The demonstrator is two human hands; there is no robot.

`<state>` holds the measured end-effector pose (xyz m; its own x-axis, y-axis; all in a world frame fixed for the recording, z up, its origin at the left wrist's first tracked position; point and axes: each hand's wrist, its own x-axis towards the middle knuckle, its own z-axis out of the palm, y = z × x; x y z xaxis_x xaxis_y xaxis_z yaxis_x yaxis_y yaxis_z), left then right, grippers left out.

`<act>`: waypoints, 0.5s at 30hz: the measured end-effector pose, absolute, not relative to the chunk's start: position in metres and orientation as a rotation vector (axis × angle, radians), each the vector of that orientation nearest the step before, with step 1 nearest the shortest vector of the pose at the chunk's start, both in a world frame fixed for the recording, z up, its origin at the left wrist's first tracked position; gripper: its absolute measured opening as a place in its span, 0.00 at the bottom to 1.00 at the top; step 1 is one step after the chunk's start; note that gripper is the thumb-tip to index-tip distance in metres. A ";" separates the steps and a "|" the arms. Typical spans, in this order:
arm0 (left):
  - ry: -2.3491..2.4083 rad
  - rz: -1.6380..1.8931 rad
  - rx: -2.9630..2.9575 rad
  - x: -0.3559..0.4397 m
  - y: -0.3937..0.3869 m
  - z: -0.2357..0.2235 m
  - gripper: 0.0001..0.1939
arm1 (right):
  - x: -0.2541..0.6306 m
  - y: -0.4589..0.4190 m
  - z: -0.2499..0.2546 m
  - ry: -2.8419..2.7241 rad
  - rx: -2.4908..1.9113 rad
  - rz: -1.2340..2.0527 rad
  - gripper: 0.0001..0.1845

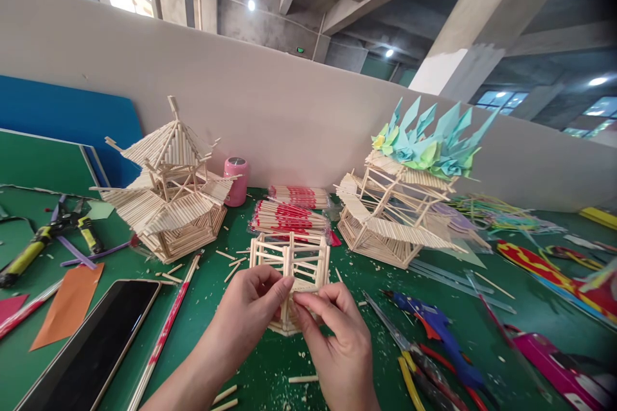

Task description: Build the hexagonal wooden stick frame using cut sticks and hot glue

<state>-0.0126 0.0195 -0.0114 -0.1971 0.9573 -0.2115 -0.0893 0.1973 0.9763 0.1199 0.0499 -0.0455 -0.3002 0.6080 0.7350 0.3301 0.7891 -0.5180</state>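
Note:
A small open frame [308, 257] of pale wooden sticks, with upright posts and crossbars, stands on the green table in front of me. My left hand [258, 308] is closed on it, thumb and forefinger at its front post. Close beside, my right hand [335, 334] pinches at the frame's front right side; whatever lies between those fingertips is hidden. Both hands cover much of the frame's lower part. A loose stick piece [303, 379] lies near my right wrist.
A stick pavilion [173, 205] stands left, another [400, 225] with blue-green paper right. Behind the frame lie bundled sticks [292, 217] and a pink canister [236, 183]. A phone [91, 347] is at left; scissors [405, 343] and a blue glue gun [436, 331] are at right.

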 end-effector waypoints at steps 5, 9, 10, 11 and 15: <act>1.402 1.233 0.901 -0.013 0.020 -0.011 0.23 | 0.120 0.050 -0.046 -1.927 -0.710 0.314 0.07; 1.396 1.236 0.897 -0.013 0.020 -0.012 0.23 | 0.121 0.050 -0.046 -1.929 -0.702 0.276 0.07; 1.396 1.234 0.898 -0.013 0.020 -0.013 0.23 | 0.120 0.050 -0.046 -1.929 -0.701 0.267 0.07; 1.399 1.232 0.901 -0.013 0.020 -0.015 0.23 | 0.120 0.050 -0.046 -1.928 -0.702 0.259 0.07; 1.404 1.245 0.917 -0.013 0.021 -0.021 0.23 | 0.119 0.050 -0.045 -1.920 -0.707 0.258 0.07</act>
